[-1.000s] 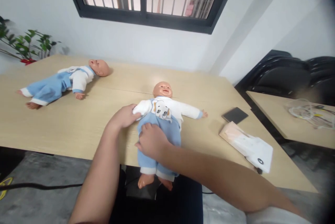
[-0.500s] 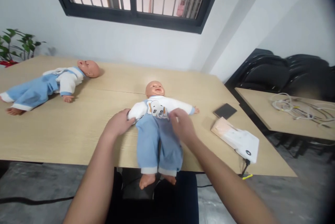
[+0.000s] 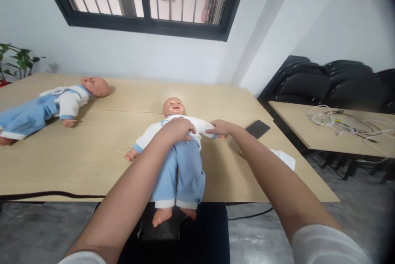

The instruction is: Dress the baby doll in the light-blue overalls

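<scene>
A baby doll (image 3: 180,165) in a white top and blue trousers lies on its back at the near edge of the wooden table (image 3: 77,153), its bare feet hanging over the edge. My left hand (image 3: 177,129) rests palm down on the doll's chest, fingers curled over the white top. My right hand (image 3: 220,128) is closed around the doll's far arm at the sleeve end. The doll's other arm lies free, stretched toward the left.
A second doll (image 3: 46,105) in the same clothes lies at the table's far left. A dark phone (image 3: 257,129) and a white packet (image 3: 285,159) lie to the right. A side table with tangled cables (image 3: 339,117), black chairs (image 3: 308,85) and a plant (image 3: 15,60) stand around.
My left hand left the doll's near arm and moved onto its chest. My right hand moved from the trousers up and right to the doll's far arm. The camera shifted slightly.
</scene>
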Tool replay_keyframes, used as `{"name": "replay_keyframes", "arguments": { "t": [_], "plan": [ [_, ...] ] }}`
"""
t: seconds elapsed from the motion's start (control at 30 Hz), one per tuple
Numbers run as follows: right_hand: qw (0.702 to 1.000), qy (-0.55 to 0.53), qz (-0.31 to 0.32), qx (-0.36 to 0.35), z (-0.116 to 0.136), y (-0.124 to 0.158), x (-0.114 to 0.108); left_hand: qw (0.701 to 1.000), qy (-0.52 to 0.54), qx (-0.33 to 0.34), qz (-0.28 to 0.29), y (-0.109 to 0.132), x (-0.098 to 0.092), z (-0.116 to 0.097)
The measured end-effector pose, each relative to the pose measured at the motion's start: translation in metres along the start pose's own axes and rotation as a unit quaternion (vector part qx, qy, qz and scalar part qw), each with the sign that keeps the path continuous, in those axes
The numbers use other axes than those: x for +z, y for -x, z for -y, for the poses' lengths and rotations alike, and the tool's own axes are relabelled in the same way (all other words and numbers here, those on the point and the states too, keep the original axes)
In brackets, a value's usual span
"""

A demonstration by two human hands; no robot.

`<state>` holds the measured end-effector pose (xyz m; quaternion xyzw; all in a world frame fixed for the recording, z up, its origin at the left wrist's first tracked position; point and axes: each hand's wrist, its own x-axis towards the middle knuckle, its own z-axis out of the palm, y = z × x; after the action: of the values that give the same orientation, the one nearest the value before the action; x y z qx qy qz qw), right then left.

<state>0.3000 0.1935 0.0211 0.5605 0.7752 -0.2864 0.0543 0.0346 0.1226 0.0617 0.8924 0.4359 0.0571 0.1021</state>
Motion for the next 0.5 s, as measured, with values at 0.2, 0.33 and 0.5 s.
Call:
{"name": "replay_keyframes", "arguments": {
  "t": [0.2,0.33,0.5],
  "plan": [
    [0.991,-0.078,0.080,0.079,0.026,0.008,0.000,0.995,0.012,-0.052,0.079,-0.017,0.010,-0.002],
    [0.944,-0.304,0.090,0.095,0.040,0.013,0.009,0.996,0.083,0.005,0.045,-0.020,0.009,-0.007],
    [0.821,-0.552,0.091,0.112,0.061,0.012,0.021,0.987,0.148,0.066,0.014,-0.028,0.007,-0.017]
  ]
}}
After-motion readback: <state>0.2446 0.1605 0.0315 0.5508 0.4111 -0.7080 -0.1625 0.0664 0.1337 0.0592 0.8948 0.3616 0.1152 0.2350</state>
